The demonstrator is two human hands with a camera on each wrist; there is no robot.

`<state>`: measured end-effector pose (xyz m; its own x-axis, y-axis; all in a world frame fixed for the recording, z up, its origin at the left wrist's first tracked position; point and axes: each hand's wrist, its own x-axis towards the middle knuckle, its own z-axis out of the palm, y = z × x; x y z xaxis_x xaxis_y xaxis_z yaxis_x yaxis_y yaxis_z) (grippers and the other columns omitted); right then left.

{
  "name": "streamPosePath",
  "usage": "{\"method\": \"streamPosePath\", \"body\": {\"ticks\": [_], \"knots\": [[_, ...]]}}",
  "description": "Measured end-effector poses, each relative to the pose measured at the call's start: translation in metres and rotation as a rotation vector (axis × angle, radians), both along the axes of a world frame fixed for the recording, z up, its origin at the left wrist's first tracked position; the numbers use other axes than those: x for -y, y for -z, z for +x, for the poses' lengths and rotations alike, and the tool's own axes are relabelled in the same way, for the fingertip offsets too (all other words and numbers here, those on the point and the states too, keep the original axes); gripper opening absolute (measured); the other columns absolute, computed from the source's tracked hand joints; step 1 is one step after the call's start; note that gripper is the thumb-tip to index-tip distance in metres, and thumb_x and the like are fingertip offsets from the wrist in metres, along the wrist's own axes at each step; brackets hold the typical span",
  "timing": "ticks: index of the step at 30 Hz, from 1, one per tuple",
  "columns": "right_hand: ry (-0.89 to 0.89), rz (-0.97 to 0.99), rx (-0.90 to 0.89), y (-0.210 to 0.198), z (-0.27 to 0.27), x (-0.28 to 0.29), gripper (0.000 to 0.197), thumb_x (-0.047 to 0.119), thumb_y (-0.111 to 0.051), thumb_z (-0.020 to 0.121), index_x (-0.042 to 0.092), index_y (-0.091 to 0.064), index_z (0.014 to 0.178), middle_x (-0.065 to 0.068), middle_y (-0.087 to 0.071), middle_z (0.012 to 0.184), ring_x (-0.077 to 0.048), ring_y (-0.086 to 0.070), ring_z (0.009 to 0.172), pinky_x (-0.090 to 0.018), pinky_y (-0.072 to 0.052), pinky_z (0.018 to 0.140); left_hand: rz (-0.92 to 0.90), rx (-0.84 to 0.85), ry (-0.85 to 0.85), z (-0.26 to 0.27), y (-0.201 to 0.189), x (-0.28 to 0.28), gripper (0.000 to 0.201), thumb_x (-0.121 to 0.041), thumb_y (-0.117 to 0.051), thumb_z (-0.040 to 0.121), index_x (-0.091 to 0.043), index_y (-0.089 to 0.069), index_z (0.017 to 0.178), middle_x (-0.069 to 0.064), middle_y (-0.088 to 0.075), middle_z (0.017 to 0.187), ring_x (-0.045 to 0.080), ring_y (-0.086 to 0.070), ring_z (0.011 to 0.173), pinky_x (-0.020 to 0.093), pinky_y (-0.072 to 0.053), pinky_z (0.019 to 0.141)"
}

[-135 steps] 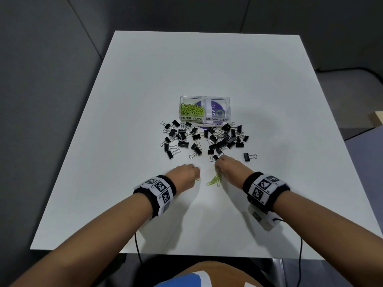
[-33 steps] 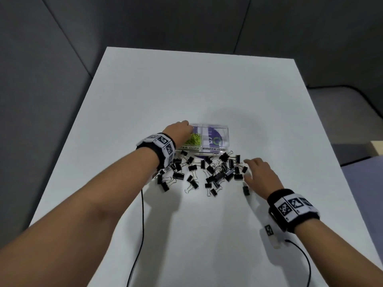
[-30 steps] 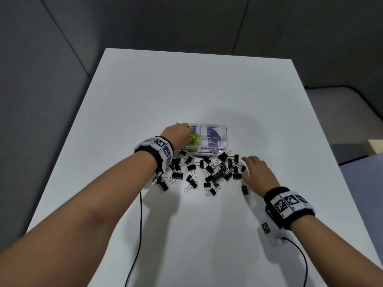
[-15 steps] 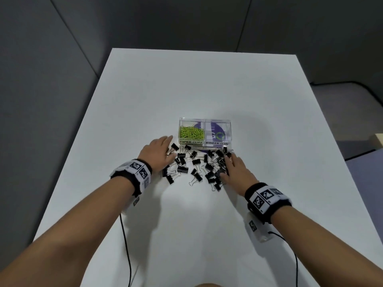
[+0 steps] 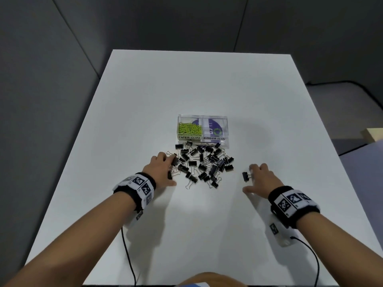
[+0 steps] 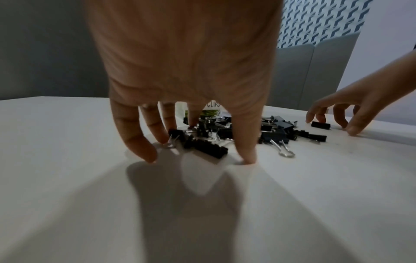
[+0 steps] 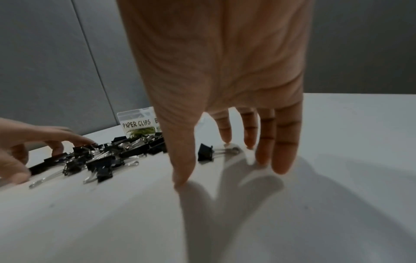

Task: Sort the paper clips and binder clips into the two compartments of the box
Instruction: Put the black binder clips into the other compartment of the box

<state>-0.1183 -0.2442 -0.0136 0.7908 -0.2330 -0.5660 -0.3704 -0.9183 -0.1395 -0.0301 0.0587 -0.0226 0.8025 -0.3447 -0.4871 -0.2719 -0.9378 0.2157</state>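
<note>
Both hands rest spread: left hand [image 5: 160,169] at nine o'clock of the scattered black metal binder clips [image 5: 204,163], right hand [image 5: 260,180] at three. Yellow-green wire paper clips [image 5: 189,128] fill the clear plastic box [image 5: 203,117] at twelve; its binder compartment awaits.

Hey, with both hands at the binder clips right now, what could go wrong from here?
1. The binder clips lie tangled; lifting one may drag others along.
2. The pile crowds the clear box; sweeping with the left hand could shove it.
3. The stray clip by the right hand may skid away.
</note>
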Motion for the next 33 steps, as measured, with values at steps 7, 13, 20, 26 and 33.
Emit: {"method": "streamPosePath", "body": {"ticks": [7, 13, 20, 26, 33], "knots": [[-0.017, 0.067, 0.157, 0.011, 0.011, -0.031, 0.034, 0.016, -0.056, 0.089, 0.004, -0.045, 0.119, -0.017, -0.044, 0.12, -0.036, -0.055, 0.101, -0.037, -0.045, 0.083, -0.214, -0.06, -0.131, -0.016, 0.005, 0.025, 0.072, -0.018, -0.069, 0.081, -0.02, -0.032, 0.142, 0.012, -0.029, 0.137, 0.028, -0.047, 0.118, 0.034, -0.043, 0.099], [-0.111, 0.007, 0.139, 0.013, 0.019, -0.042, 0.021, 0.008, -0.048, 0.09, 0.001, -0.051, 0.11, -0.017, -0.049, 0.117, -0.034, -0.055, 0.102, -0.035, -0.042, 0.08, -0.236, -0.087, -0.184, -0.02, 0.004, 0.033, 0.054, -0.009, -0.062, 0.083, -0.015, -0.038, 0.132, 0.012, -0.033, 0.129, 0.027, -0.06, 0.089, 0.028, -0.051, 0.078], [-0.102, 0.033, 0.2, 0.007, 0.026, -0.035, 0.018, 0.007, -0.047, 0.088, 0.004, -0.057, 0.103, -0.015, -0.052, 0.11, -0.032, -0.054, 0.097, -0.033, -0.043, 0.078, -0.197, -0.117, -0.151, -0.014, -0.001, 0.036, 0.041, -0.007, -0.062, 0.08, -0.014, -0.039, 0.114, 0.011, -0.038, 0.117, 0.017, -0.049, 0.064, 0.025, -0.043, 0.059], [-0.047, 0.135, 0.141, 0.004, 0.026, -0.026, 0.006, 0.008, -0.056, 0.083, 0.009, -0.054, 0.078, -0.005, -0.039, 0.095, -0.027, -0.051, 0.083, -0.03, -0.041, 0.076, -0.126, -0.099, -0.035, -0.01, -0.002, 0.037, 0.03, -0.012, -0.057, 0.082, -0.016, -0.034, 0.101, 0.006, -0.05, 0.098, 0.024, -0.052, 0.078, 0.032, -0.044, 0.067], [0.018, 0.174, 0.18, 0.003, 0.031, -0.019, 0.019, -0.005, -0.037, 0.083, 0.014, -0.035, 0.082, -0.007, -0.045, 0.083, -0.023, -0.042, 0.075, -0.026, -0.026, 0.054, -0.16, -0.121, 0.068, -0.007, -0.003, 0.031, 0.029, -0.013, -0.043, 0.093, -0.016, -0.038, 0.121, 0.008, -0.058, 0.103, 0.021, -0.05, 0.078, 0.033, -0.043, 0.071]]}}
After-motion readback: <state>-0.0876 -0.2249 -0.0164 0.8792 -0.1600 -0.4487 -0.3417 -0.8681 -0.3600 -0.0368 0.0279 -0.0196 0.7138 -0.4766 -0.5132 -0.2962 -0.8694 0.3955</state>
